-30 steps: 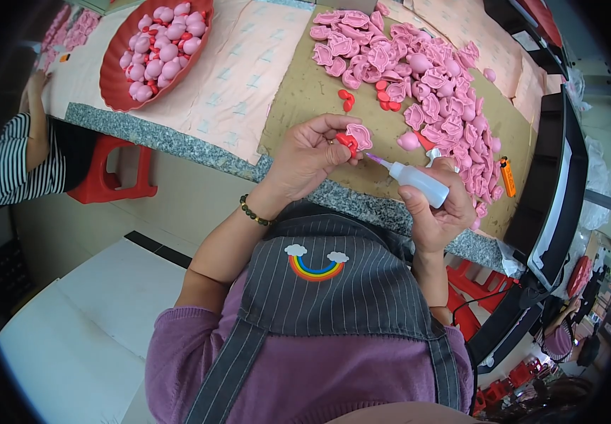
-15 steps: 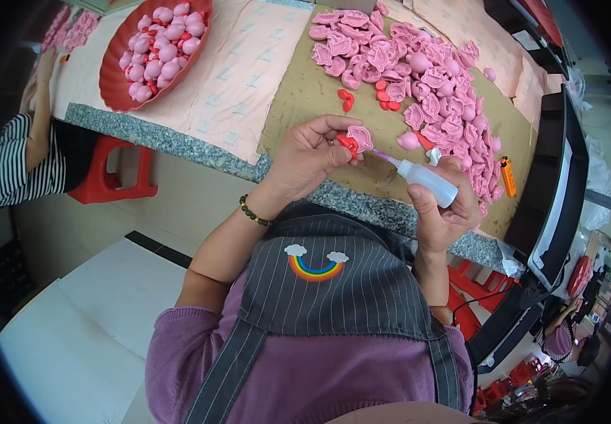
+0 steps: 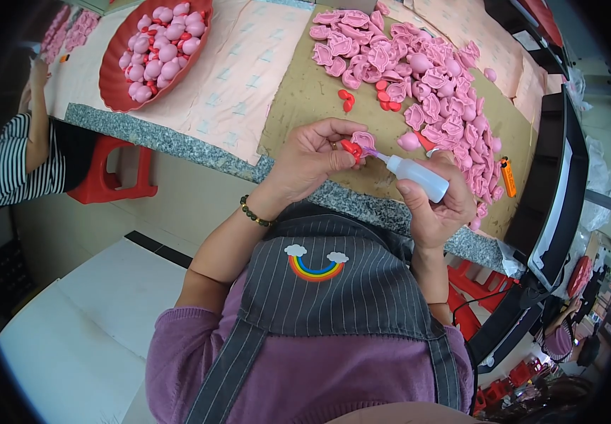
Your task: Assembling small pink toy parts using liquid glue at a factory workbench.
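Observation:
My left hand [image 3: 317,154] pinches a small pink shell piece [image 3: 364,140] together with a glossy red bow-shaped piece [image 3: 352,150], both held above the table's near edge. In my right hand [image 3: 441,205] is a translucent white squeeze bottle [image 3: 419,178], gripped by its body and tilted to the left. Its thin purple nozzle meets the pink and red pieces; whether any liquid comes out is too small to tell. Just beyond the hands lie loose red pieces [image 3: 389,99] and a large heap of pink shell pieces [image 3: 454,116].
A red scalloped bowl [image 3: 111,83] of pink and red pieces stands at the far left. An orange lighter [image 3: 508,177] lies right of the heap, near a black frame [image 3: 542,184]. At left, a person in a striped sleeve [image 3: 10,166] works beside a red stool [image 3: 111,173].
My right hand has brought the bottle slightly left, so its nozzle reaches further onto the held pieces. My left hand has tilted them a little. The person at left has raised a hand.

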`<control>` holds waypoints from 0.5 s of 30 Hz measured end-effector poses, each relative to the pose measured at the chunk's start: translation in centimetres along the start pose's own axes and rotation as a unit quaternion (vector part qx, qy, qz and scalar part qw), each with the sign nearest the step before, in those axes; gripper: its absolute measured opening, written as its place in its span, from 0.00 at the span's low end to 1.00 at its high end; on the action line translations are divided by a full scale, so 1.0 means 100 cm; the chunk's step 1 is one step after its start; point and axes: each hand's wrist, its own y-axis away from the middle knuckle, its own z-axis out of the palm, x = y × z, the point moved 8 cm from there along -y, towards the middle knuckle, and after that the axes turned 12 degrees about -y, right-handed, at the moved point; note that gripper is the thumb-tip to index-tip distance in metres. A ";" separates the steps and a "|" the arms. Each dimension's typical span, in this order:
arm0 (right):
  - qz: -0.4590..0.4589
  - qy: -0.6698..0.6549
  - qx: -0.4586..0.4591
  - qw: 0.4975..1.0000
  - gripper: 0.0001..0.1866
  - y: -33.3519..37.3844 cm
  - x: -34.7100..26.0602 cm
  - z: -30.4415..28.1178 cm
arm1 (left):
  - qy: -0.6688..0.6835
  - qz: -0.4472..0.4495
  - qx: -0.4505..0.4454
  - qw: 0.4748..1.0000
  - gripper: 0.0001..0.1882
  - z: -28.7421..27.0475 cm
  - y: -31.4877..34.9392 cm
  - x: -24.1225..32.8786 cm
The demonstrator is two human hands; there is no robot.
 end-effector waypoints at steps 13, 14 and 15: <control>0.020 -0.076 0.016 0.997 0.15 -0.001 0.009 -0.011 | -0.021 -0.008 -0.003 1.000 0.21 0.000 -0.003 0.000; 0.026 -0.154 0.027 0.987 0.16 0.000 0.014 -0.016 | -0.018 -0.009 -0.017 1.000 0.21 0.003 -0.003 -0.001; 0.018 -0.144 0.034 0.989 0.16 0.001 0.015 -0.022 | -0.014 -0.013 0.013 1.000 0.20 0.000 -0.002 0.000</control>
